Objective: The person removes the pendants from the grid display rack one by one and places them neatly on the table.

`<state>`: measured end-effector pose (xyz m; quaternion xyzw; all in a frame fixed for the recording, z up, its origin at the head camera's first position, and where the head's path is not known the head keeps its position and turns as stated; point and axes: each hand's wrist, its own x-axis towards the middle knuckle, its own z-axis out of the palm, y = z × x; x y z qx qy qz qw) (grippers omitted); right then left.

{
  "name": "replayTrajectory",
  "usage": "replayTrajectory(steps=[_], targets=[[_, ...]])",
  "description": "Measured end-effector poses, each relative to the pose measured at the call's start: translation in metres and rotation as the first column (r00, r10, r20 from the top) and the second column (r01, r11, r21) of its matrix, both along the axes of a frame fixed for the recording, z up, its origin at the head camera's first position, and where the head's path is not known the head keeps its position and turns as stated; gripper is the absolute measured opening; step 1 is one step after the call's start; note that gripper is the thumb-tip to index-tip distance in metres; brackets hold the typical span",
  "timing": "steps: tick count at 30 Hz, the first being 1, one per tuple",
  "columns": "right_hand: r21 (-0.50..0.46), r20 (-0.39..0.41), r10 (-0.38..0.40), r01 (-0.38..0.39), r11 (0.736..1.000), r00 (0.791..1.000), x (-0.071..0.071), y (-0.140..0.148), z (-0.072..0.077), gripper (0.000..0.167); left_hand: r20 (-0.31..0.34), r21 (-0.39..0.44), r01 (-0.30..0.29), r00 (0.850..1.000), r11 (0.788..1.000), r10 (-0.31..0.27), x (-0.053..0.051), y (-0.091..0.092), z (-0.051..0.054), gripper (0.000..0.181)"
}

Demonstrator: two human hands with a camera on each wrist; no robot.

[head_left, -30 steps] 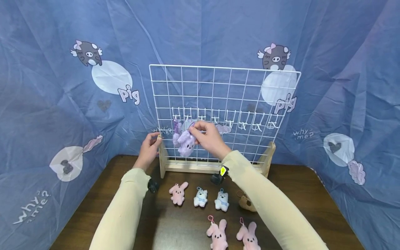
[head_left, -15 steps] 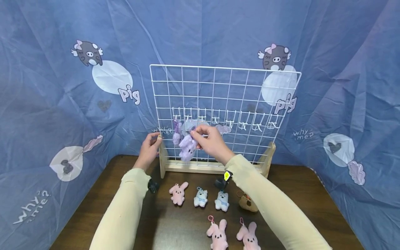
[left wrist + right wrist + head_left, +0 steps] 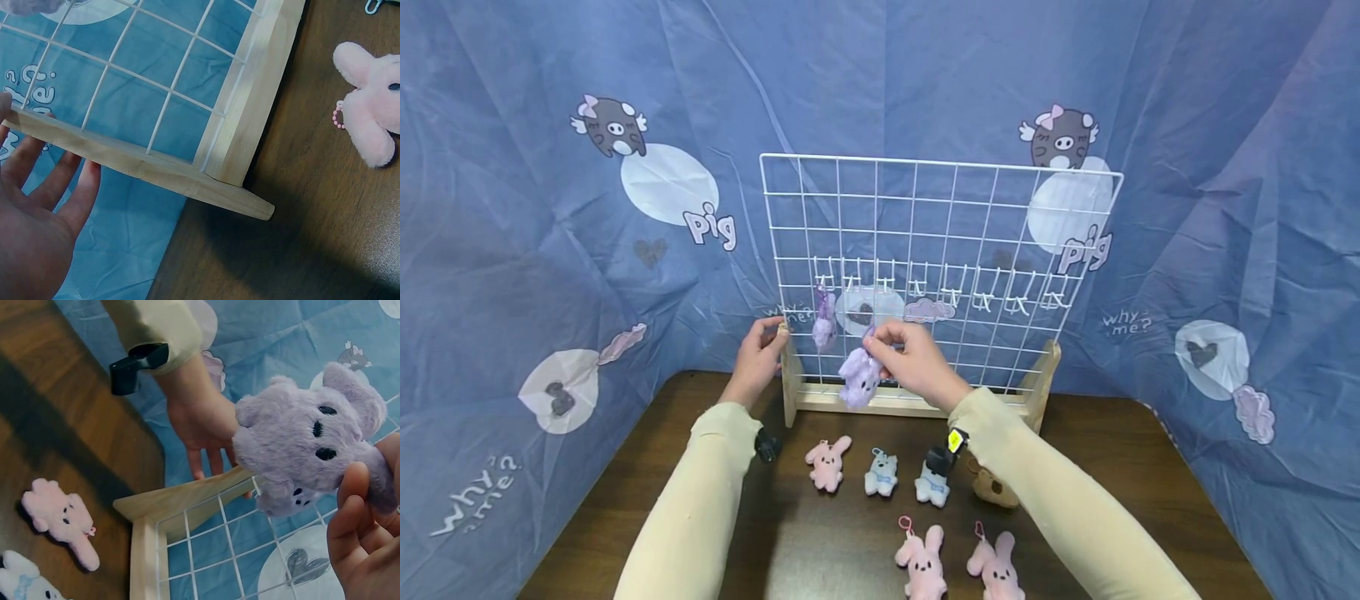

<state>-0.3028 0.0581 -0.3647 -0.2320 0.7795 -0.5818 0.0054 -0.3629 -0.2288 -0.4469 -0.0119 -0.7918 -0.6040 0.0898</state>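
Note:
A purple plush bunny keychain point(image 3: 859, 382) hangs from my right hand point(image 3: 919, 364), which pinches it near its top, in front of the white wire grid rack. In the right wrist view, the bunny's face point(image 3: 319, 428) is seen close up, with one ear at my fingertips. Another purple bunny keychain point(image 3: 824, 325) hangs on the leftmost hook of the grid. My left hand point(image 3: 756, 360) grips the rack's left wooden upright point(image 3: 137, 164), the fingers reaching behind it and the thumb partly cut off in the left wrist view.
Along the grid runs a row of several white hooks point(image 3: 982, 301). On the brown table point(image 3: 820, 550) lie pink bunny keychains point(image 3: 827, 467), white plush keychains with blue bows point(image 3: 882, 475) and a brown plush point(image 3: 995, 489). A blue printed cloth point(image 3: 925, 75) hangs behind the rack.
My right hand has drawn the purple bunny down and to the right, away from the hanging one and the hooks. My left hand has stayed on the upright.

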Motion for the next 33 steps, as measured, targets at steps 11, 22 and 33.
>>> replayTrajectory(steps=[11, 22, 33], targets=[[0.119, -0.051, 0.012, -0.006, 0.993, 0.999, 0.005, 0.009, -0.018, 0.017, 0.016, 0.008, 0.010, 1.000, 1.000, -0.010, 0.000, 0.001, 0.002, 0.046], [0.180, -0.031, 0.057, -0.051, 0.982, 0.998, 0.019, 0.012, -0.037, 0.013, 0.015, -0.003, 0.006, 1.000, 1.000, -0.006, -0.001, 0.000, 0.002, 0.046], [0.248, -0.007, 0.084, -0.080, 0.965, 0.996, 0.033, 0.016, -0.061, 0.016, 0.017, 0.008, 0.000, 1.000, 1.000, 0.000, 0.000, 0.000, 0.001, 0.045]])
